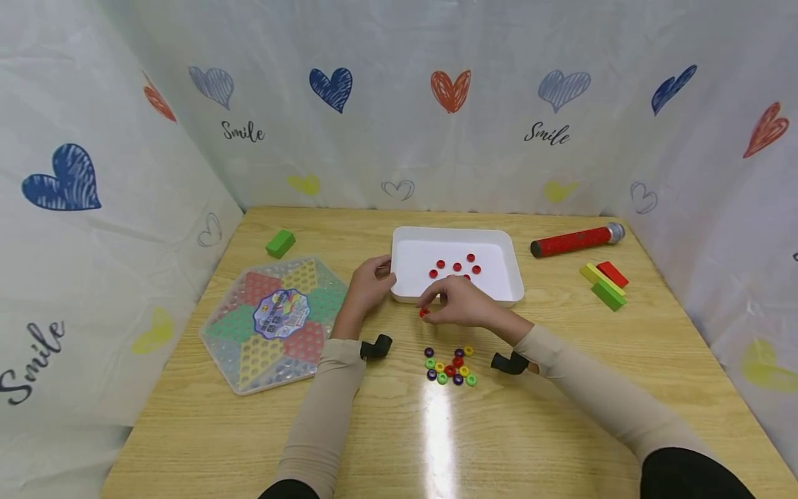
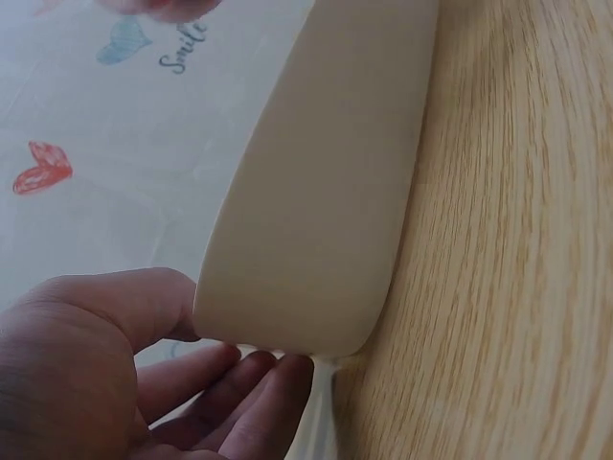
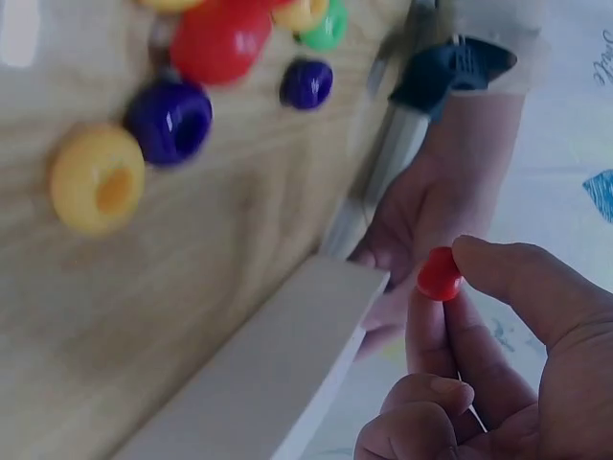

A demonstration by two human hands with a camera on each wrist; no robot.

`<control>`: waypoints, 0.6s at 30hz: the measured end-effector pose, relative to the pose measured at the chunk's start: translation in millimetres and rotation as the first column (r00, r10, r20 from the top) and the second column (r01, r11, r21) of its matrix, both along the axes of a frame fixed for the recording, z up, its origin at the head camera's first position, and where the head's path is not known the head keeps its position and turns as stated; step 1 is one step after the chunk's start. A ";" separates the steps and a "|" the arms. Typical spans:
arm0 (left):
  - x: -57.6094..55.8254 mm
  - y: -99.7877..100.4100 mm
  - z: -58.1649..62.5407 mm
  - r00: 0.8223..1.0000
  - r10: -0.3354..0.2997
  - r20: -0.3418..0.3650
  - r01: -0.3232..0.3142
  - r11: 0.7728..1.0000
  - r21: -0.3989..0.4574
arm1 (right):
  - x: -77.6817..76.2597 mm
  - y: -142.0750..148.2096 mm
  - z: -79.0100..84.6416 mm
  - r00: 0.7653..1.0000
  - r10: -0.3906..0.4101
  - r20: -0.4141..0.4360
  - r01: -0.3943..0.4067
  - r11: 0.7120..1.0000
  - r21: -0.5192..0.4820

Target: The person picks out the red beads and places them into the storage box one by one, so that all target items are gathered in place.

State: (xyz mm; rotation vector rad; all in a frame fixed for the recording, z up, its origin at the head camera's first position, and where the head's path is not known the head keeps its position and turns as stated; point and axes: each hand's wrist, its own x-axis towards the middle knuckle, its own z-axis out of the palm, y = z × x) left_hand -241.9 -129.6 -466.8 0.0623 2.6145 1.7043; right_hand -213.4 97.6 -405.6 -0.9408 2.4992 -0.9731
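A small red bead [image 3: 440, 275] is pinched between the thumb and fingers of my right hand [image 1: 460, 302], just outside the front wall of the white tray [image 1: 508, 253]. Several red beads [image 1: 458, 267] lie inside this tray, some partly hidden behind the right hand. At the tray's left end, my left hand [image 1: 370, 283] holds the corner, the thumb by the rim and the fingertips against the end wall. On the table in front of the tray is a loose cluster of purple, green, yellow and red beads; a purple bead [image 3: 170, 122] and a yellow bead [image 3: 97, 179] show large in the right wrist view.
A hexagonal board [image 1: 231, 346] with coloured triangles lies at the left, with a green block [image 1: 280, 244] behind it. To the right are a red tube [image 1: 573, 241] with a silvery end and yellow [image 1: 603, 278], red [image 1: 614, 273] and green [image 1: 608, 294] blocks.
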 end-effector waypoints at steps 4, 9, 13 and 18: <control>-0.3 -0.3 -1.7 1.000 -0.012 -0.004 0.012 1.000 0.014 | -16.1 0.1 4.1 1.000 -0.017 -0.007 0.017 1.000 -0.005; -2.3 -0.1 -4.9 1.000 -0.011 -0.014 0.011 1.000 0.011 | -33.2 -1.0 7.7 0.997 -0.067 -0.026 0.068 0.997 0.026; -3.3 -0.3 -4.1 1.000 -0.009 -0.021 0.009 1.000 0.006 | -46.8 -4.7 7.0 0.992 -0.124 -0.035 0.126 0.991 0.050; -3.5 -1.8 -4.5 1.000 -0.007 -0.021 0.007 1.000 0.009 | -62.0 -9.1 2.7 0.983 -0.183 0.001 0.182 0.982 0.049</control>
